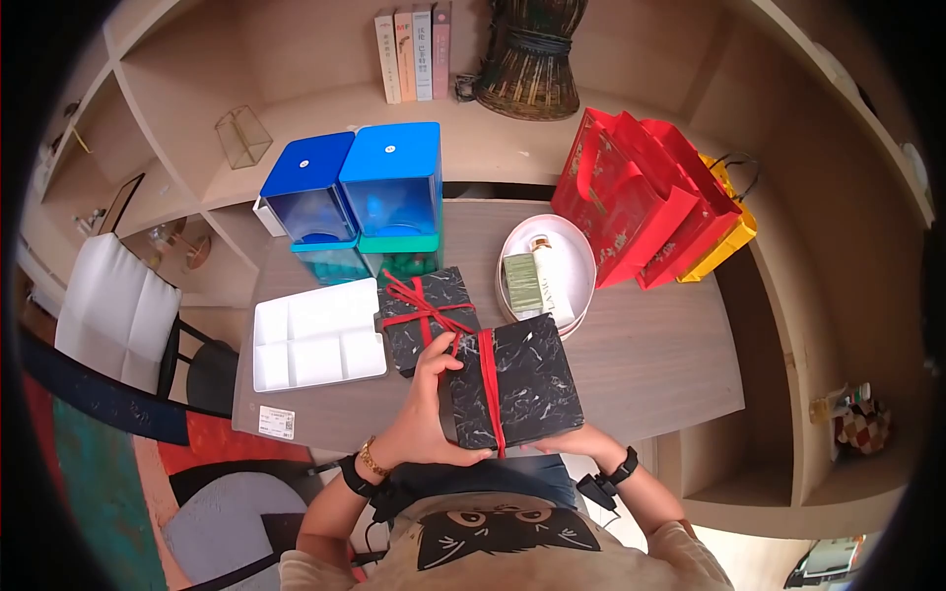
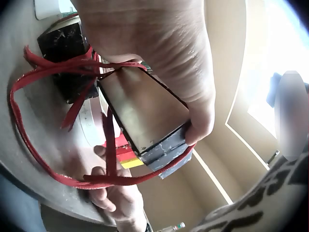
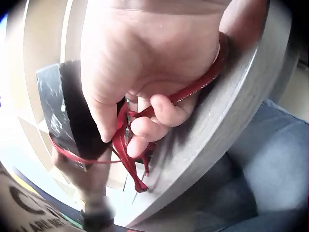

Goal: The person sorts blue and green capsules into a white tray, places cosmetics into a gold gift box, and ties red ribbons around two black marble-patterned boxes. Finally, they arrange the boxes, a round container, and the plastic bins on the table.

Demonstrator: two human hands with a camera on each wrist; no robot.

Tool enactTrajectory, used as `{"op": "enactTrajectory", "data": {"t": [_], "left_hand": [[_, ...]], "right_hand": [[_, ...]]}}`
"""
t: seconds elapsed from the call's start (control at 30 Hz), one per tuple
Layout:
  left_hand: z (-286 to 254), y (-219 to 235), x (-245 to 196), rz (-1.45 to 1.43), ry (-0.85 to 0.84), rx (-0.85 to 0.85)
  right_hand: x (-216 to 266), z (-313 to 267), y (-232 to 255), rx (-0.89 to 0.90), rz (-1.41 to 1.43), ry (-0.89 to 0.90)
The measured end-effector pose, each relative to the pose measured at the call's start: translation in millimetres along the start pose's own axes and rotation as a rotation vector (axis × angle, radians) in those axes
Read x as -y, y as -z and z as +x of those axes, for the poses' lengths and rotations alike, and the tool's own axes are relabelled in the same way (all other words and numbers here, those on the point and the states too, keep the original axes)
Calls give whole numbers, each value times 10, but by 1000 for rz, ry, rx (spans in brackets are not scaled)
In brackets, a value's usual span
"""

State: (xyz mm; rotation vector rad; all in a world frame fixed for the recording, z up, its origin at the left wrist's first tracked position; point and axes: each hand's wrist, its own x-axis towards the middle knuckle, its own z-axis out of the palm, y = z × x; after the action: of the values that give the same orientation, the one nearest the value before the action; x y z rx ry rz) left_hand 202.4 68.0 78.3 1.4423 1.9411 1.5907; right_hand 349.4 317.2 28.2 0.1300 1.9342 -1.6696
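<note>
My left hand [image 1: 419, 419] grips a black marble-patterned gift box [image 1: 527, 384], thumb and fingers spread across its left side. A red ribbon [image 1: 490, 379] crosses the top of this box; in the left wrist view the ribbon hangs in a wide loose loop below it. That view also shows the box's tan face [image 2: 145, 108] framed by dark edges. Under the box, mostly hidden in the head view, is my right hand [image 3: 154, 72], its curled fingers holding the red ribbon [image 3: 126, 130]. Behind lies a second black marble box [image 1: 399, 345] tied with a red bow [image 1: 426, 307].
A white divided tray [image 1: 320, 313] lies left on the table [image 1: 650, 364]. Blue-lidded containers [image 1: 394, 182] stand behind it. A round white box [image 1: 581, 251] holds a tube [image 1: 552, 286] and a green carton [image 1: 522, 281]. Red gift bags [image 1: 631, 212] and a yellow bag [image 1: 724, 236] stand back right.
</note>
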Motion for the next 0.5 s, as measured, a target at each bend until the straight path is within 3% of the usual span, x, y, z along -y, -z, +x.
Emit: {"op": "enactTrajectory", "data": {"t": [0.07, 0.2, 0.27, 0.3, 0.4, 0.5], "left_hand": [[26, 24, 0, -33, -17, 7], [47, 37, -50, -15, -7, 34], [38, 17, -53, -1, 15, 51], [31, -4, -46, 6, 0, 31], [-5, -75, -35, 39, -25, -4], [-31, -125, -58, 102, -27, 14]], "right_hand": [[-2, 93, -54, -47, -86, 51], [-11, 165, -77, -333, -329, 548], [30, 133, -10, -424, -424, 643], [62, 101, 25, -452, -466, 665], [262, -37, 176, -352, -499, 434], [284, -34, 210, -385, -618, 441]]}}
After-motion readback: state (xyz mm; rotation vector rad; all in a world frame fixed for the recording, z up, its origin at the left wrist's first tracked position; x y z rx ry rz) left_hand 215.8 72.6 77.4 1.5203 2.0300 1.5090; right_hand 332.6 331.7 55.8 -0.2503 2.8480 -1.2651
